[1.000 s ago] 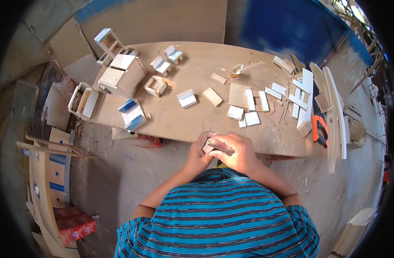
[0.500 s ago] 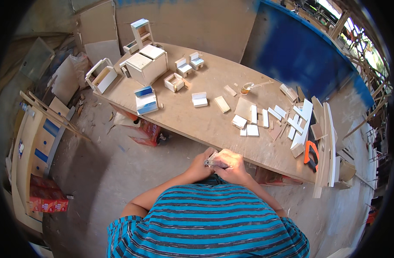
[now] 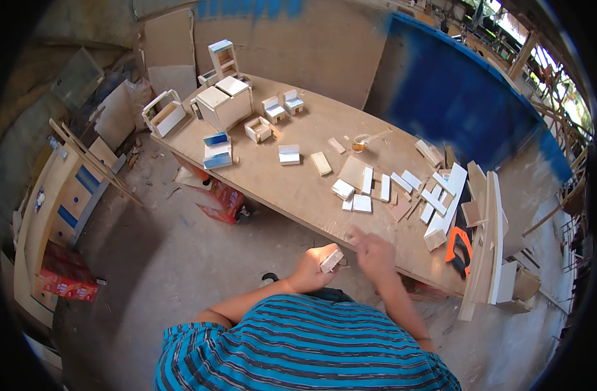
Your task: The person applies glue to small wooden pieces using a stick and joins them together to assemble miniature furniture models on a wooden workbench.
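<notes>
My left hand [image 3: 309, 270] is closed around a small pale wooden block [image 3: 331, 260], held off the front edge of the table and close to my body. Beside it, my right hand [image 3: 376, 255] is lifted apart from the block, above the table's front edge. Motion blurs its fingers, one of which seems to point toward the tabletop; whether it holds anything I cannot tell. Nearest to it on the table [image 3: 298, 202] lie small white-faced wood pieces [image 3: 361, 203] and a flat brown board [image 3: 352, 173].
Miniature wooden furniture, including a cabinet [image 3: 224, 107] and small chairs [image 3: 273, 109], stands on the table's left half. A cup of amber liquid [image 3: 358, 144] sits farther back. An orange-handled saw [image 3: 456, 251] and long strips [image 3: 487, 228] lie at the right.
My right hand has moved away from the left, up and right over the table edge. The grey tool seen at my hands before is out of sight; the block's face now shows.
</notes>
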The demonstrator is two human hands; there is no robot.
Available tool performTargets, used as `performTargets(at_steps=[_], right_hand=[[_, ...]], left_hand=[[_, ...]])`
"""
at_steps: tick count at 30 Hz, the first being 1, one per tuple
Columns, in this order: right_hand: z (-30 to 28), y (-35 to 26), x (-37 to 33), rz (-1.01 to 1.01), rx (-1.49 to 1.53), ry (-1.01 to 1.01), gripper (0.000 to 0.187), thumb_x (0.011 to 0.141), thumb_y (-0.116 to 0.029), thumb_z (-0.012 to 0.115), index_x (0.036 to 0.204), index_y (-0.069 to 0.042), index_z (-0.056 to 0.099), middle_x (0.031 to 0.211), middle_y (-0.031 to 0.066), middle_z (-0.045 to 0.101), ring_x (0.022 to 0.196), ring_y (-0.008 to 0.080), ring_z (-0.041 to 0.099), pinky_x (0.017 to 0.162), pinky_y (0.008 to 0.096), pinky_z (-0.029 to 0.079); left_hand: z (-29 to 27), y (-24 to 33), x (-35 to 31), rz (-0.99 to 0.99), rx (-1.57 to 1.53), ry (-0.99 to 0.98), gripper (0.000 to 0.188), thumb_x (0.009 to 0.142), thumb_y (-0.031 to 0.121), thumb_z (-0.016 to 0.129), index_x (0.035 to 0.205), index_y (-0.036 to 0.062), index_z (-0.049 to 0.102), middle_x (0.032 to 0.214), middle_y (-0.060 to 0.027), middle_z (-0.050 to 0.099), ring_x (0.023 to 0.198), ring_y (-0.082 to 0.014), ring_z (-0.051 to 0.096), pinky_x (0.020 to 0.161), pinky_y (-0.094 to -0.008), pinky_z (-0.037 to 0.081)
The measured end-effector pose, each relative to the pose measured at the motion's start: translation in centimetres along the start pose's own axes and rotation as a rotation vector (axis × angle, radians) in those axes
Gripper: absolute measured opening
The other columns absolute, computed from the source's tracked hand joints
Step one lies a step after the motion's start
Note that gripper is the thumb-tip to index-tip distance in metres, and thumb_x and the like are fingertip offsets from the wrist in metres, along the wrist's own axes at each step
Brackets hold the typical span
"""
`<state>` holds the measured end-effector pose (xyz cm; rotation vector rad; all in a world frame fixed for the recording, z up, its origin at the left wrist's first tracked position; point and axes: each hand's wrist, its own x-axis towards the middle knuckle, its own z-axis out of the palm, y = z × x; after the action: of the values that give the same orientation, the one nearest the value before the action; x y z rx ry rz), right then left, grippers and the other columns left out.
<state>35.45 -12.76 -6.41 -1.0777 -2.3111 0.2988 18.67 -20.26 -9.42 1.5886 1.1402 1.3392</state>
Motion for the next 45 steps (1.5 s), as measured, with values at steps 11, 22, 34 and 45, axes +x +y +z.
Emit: performTargets(at_steps=[11,22,34,45], right_hand=[[-6.7,0.6,-3.2,-0.061,0.153,0.201,0.033,0.081,-0.017,0.067,0.113,-0.022,0.068,0.060,0.0060,0.051,0.047,0.0237,0.050,0.045,0.0360,0.042],[-6.0,0.8,-5.5,-0.274,0.230,0.222,0.028,0.086,-0.017,0.063,0.113,-0.016,0.068,0.068,0.0064,0.063,0.052,0.0235,0.056,0.048,0.0339,0.046],[-3.1,3.2,-3.8,-0.037,0.237,0.186,0.028,0.086,-0.017,0.063,0.114,-0.014,0.067,0.068,0.0108,0.060,0.056,0.0266,0.058,0.052,0.0363,0.047],[-1.2,3.7,-3.9,0.210,0.571,0.082,0.032,0.093,-0.022,0.057,0.122,-0.010,0.060,0.089,0.0157,0.067,0.076,0.0270,0.067,0.064,0.0329,0.050]], left_hand=[[3.0,4.1,1.2,0.050,0.242,-0.068,0.018,0.071,0.009,0.064,0.085,0.0050,0.053,0.073,-0.0182,0.057,0.070,-0.0421,0.055,0.061,-0.0412,0.045],[3.4,5.0,1.4,0.021,0.189,-0.129,0.015,0.073,0.005,0.062,0.084,0.0023,0.053,0.072,-0.0132,0.053,0.063,-0.0272,0.048,0.059,-0.0335,0.042],[2.5,4.5,0.6,-0.043,0.177,-0.152,0.012,0.071,0.000,0.059,0.080,0.0021,0.052,0.070,-0.0076,0.050,0.064,-0.0164,0.044,0.060,-0.0287,0.039],[0.9,3.1,0.4,-0.388,-0.438,-0.153,0.020,0.081,0.023,0.057,0.089,0.0052,0.051,0.074,-0.0032,0.049,0.068,-0.0132,0.047,0.062,-0.0263,0.039]])
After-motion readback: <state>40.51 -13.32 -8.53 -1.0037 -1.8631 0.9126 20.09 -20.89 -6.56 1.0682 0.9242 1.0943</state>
